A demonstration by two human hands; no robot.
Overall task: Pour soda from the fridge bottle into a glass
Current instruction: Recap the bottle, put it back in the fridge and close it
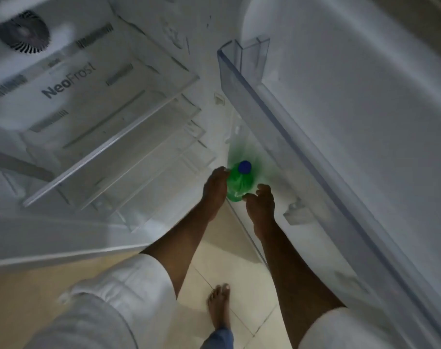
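Green soda bottle (239,183), blue cap (244,167) on, stands low in the open fridge door (352,122), under the clear door bin (264,104). Left hand (214,191) flat on its side, right hand (261,202) curled at the shoulder; neither grip looks fully closed. Risks: bottle slipping from loose contact, cap catching the bin when lifted, fizz-over if jolted.
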